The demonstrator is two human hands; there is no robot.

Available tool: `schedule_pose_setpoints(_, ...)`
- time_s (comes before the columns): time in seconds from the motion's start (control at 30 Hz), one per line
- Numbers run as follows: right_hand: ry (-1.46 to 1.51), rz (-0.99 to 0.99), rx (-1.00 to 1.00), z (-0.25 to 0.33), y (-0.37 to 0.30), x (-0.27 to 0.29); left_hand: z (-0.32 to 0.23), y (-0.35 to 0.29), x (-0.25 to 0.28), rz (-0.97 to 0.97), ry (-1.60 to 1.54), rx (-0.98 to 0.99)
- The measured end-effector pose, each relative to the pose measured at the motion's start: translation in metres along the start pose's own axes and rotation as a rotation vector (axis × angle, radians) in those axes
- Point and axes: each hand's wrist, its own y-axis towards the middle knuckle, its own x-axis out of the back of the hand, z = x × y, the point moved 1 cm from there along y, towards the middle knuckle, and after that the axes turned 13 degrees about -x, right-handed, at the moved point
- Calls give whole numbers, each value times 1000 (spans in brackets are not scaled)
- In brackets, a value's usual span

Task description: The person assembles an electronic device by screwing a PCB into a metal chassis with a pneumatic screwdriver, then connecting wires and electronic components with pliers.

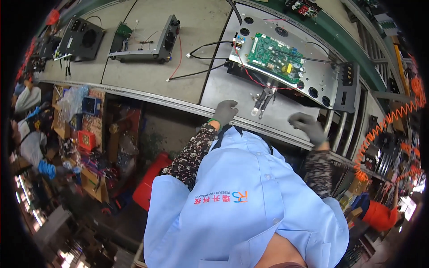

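Observation:
Both my hands wear grey gloves and hover at the near edge of the bench. My left hand [225, 111] is by the metal edge strip, its fingers loosely bent and apart, with nothing visible in them. Over the right side of the steel plate [219, 91], my right hand [310, 127] has half-curled fingers, slightly blurred, and no object shows in it. Beyond them stands a metal chassis [324, 78] carrying a green circuit board [277, 58]. Dark cables with ring lugs [263, 100] hang from its near side onto the plate, between my hands.
To the left on the bench sit an open metal housing [147, 53] and a dark unit with a fan [82, 40]. Metal rollers [344, 134] and a coiled orange air hose [389, 120] are at the right. A red stool [152, 178] stands below the bench; other people work far left.

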Motion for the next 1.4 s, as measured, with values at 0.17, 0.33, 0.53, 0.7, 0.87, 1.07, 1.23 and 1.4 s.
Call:
schedule_pose_setpoints(0.17,48,-307,-100,-45,12,-71,18,15,35,107,-501,171)
schedule_pose_setpoints(0.33,-65,-846,184,28,25,-117,44,61,66,-325,-1341,374)
schedule_pose_setpoints(0.53,-622,-1168,353,80,80,-141,27,119,76,-390,-1642,360)
schedule_pose_setpoints(0.7,-410,-1145,413,68,76,-123,-2,138,103,-233,-1399,52)
schedule_pose_setpoints(0.87,129,-1255,346,54,12,-79,-62,134,151,-330,-1108,-173)
schedule_pose_setpoints(1.07,650,-1260,271,-32,-34,-2,-74,179,183,-388,-977,-329)
schedule_pose_setpoints(1.23,1442,-1239,211,-69,-38,21,-31,229,191,-562,-949,-174)
schedule_pose_setpoints(1.4,829,-1153,-222,2,-47,-25,-26,240,203,-496,-617,-10)
